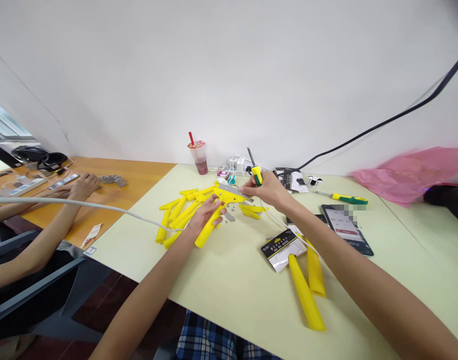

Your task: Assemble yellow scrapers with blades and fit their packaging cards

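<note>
My left hand is closed around a yellow plastic scraper, its handle pointing down towards me. A grey metal blade lies along the scraper's head. My right hand grips a screwdriver with a yellow and green handle, its shaft pointing up. The right fingertips also touch the blade's right end. Several yellow scraper handles lie in a pile left of my left hand. Behind and below my right hand are loose yellow head pieces and small metal parts.
Two packaged yellow scrapers lie front right. A phone, second screwdriver and pink bag are on the right. A drink cup stands by the wall. A white cable crosses over my left wrist. A co-worker's hands are at left.
</note>
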`<state>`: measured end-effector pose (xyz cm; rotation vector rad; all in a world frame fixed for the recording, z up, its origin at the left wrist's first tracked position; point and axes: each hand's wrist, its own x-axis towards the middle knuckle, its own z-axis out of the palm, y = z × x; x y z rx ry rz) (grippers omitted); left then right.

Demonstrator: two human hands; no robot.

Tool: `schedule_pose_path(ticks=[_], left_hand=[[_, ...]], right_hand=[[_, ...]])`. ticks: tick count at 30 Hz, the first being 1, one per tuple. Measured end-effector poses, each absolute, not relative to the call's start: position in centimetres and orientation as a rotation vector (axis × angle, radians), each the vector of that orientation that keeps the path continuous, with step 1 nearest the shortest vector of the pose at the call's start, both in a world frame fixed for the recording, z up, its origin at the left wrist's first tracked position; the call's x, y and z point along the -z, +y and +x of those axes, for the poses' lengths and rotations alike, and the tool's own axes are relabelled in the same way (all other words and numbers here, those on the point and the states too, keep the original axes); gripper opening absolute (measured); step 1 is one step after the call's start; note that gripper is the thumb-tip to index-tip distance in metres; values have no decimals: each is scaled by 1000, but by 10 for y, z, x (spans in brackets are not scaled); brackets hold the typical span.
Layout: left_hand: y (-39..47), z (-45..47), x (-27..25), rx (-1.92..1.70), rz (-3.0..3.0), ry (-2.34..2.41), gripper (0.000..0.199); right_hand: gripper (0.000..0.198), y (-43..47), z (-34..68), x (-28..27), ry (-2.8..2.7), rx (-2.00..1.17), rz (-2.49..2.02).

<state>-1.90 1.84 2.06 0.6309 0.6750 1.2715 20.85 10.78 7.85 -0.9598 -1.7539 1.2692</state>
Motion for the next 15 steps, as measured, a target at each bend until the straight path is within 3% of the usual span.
schedule_pose_path(ticks=[10, 15], left_hand=[[19, -20, -19, -1290, 647, 681, 33], [18, -19, -20, -1291, 650, 697, 35]], right_hand=[[25, 107, 224, -96, -1971, -1131, -999], [33, 109, 231, -99, -1950, -1210, -986]])
